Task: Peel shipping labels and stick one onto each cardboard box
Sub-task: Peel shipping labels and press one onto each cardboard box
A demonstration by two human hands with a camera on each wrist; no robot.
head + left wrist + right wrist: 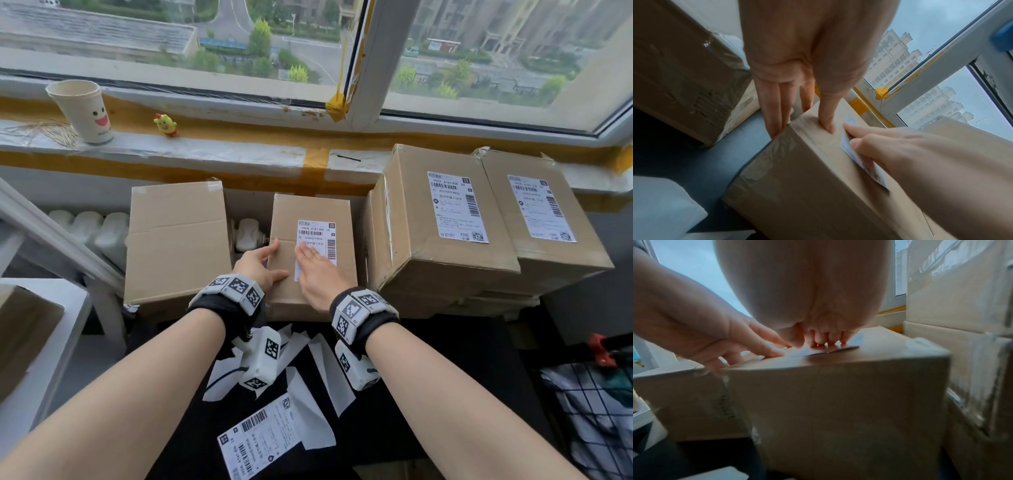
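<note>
A small cardboard box (310,291) stands in the middle below the windowsill, with a white shipping label (320,233) on its top. My right hand (313,263) lies flat on the label's lower half, fingers straight and pressing; the right wrist view shows the fingertips (824,342) on the paper. My left hand (274,260) steadies the box's left edge, thumb on top and straight fingers (774,113) down the side. To the left is a bare box (178,240). On the right, two labelled boxes (442,219) (541,212) sit on a stack. A printed label sheet (260,442) lies near me.
White backing strips (308,359) litter the black surface by my wrists. A paper cup (84,109) and a yellow chick toy (165,124) stand on the windowsill. A white shelf (51,308) is at the left, a wire basket (592,411) at the right.
</note>
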